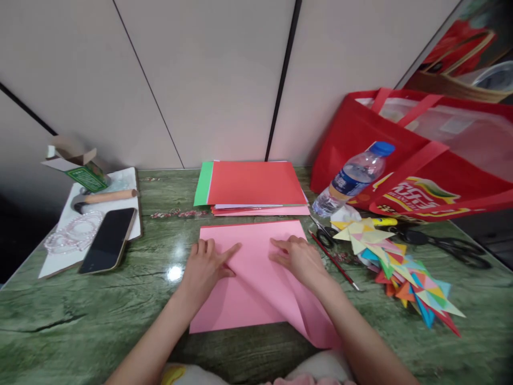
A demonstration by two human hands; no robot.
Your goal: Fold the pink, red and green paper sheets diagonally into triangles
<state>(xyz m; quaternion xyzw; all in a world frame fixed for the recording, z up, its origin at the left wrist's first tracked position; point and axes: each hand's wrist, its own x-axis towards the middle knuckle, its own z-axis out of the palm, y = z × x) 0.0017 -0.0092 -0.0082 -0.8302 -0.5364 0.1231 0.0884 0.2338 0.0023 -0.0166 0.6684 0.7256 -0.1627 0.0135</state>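
A pink sheet of paper (248, 283) lies on the green marble-look table (80, 321) in front of me. Its near right corner is lifted and folded up toward the middle. My left hand (206, 264) rests on the sheet's left part, fingers stretched out and the index pressing along the fold. My right hand (298, 259) lies flat on the folded flap, fingers spread and pointing left. Neither hand grips anything.
A stack of red, green and pink paper (254, 187) sits behind the sheet. To the right are a pile of folded colourful shapes (401, 267), a thin red stick (334, 262), scissors (452, 246), a water bottle (352, 179) and a red bag (420, 155). A phone (108, 240) and beads (74, 230) lie left.
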